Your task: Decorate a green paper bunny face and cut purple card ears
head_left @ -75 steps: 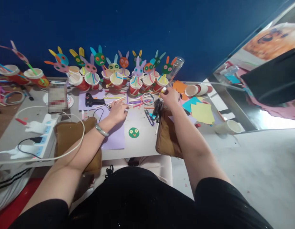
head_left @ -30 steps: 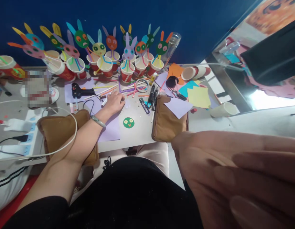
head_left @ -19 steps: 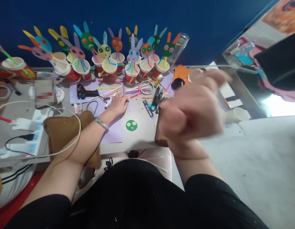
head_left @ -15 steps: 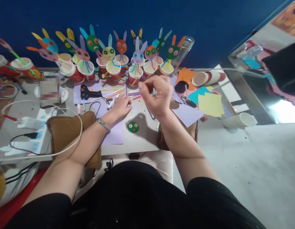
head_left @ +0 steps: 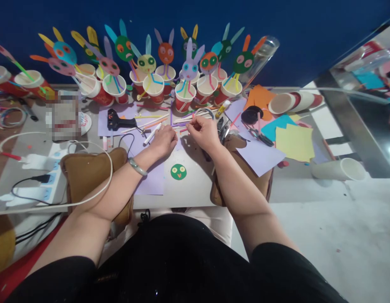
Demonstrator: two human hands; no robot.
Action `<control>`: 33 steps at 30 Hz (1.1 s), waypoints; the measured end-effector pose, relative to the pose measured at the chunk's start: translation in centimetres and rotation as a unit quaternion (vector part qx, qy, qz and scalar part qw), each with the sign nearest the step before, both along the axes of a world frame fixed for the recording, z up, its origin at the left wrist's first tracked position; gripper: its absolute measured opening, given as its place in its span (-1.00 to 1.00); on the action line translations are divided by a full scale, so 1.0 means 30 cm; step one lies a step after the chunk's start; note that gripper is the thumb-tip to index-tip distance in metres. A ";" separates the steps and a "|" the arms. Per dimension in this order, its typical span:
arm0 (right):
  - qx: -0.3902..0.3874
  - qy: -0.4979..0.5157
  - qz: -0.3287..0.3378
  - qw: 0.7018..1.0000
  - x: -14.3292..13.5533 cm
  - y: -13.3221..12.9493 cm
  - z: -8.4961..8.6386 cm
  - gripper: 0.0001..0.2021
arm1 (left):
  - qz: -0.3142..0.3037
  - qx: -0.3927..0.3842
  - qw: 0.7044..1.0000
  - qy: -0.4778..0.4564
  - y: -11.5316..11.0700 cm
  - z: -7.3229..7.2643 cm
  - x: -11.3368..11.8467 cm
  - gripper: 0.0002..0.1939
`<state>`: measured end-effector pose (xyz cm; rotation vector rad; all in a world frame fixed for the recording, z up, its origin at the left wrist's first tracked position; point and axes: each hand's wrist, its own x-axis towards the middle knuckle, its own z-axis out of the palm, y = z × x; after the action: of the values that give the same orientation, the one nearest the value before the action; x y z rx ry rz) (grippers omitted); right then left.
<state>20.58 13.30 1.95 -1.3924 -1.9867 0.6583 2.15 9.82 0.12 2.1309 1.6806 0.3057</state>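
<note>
My left hand [head_left: 165, 142] rests on the table with its fingers curled together, beside a white marker pen [head_left: 152, 134]; whatever its fingertips may hold is hidden. A short gap to the right, my right hand [head_left: 203, 133] is closed in a pinch above some colored paper sticks [head_left: 179, 122], and I cannot make out anything between thumb and finger. Nearer to me lies a flat green paper face [head_left: 178, 171] with two pale round eyes and an orange mouth. Purple paper [head_left: 150, 183] lies under my left forearm. A black glue gun [head_left: 120, 122] sits left of my hands.
Paper cups [head_left: 185, 100] with paper rabbit figures line the blue wall. Scissors [head_left: 261, 135], a tape roll [head_left: 251, 113] and yellow paper [head_left: 294, 142] lie to the right. A white power strip [head_left: 54, 174] and its cable are on the left, near a brown cushion [head_left: 94, 170].
My right hand has come down toward the sticks, close to my left hand. My left fingers have drawn together slightly. The camera view has shifted a little.
</note>
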 end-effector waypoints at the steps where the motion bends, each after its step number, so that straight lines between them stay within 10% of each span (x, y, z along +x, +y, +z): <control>1: -0.006 -0.009 0.002 1.000 0.001 0.001 -0.001 -0.85 | 0.002 0.005 1.000 -0.001 -0.002 -0.002 -0.002 -0.88; 17: -0.016 -0.155 0.009 0.988 0.006 0.001 0.008 -0.86 | 0.022 0.006 1.000 -0.006 0.005 -0.004 -0.004 -0.92; 33: -0.154 0.039 0.103 0.982 0.011 0.007 -0.005 -0.74 | 0.025 0.025 0.982 -0.187 0.028 -0.004 -0.051 -0.97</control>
<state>20.92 13.50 1.82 -1.3162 -2.0465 1.1379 0.63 10.65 -0.01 1.9188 1.5196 0.7224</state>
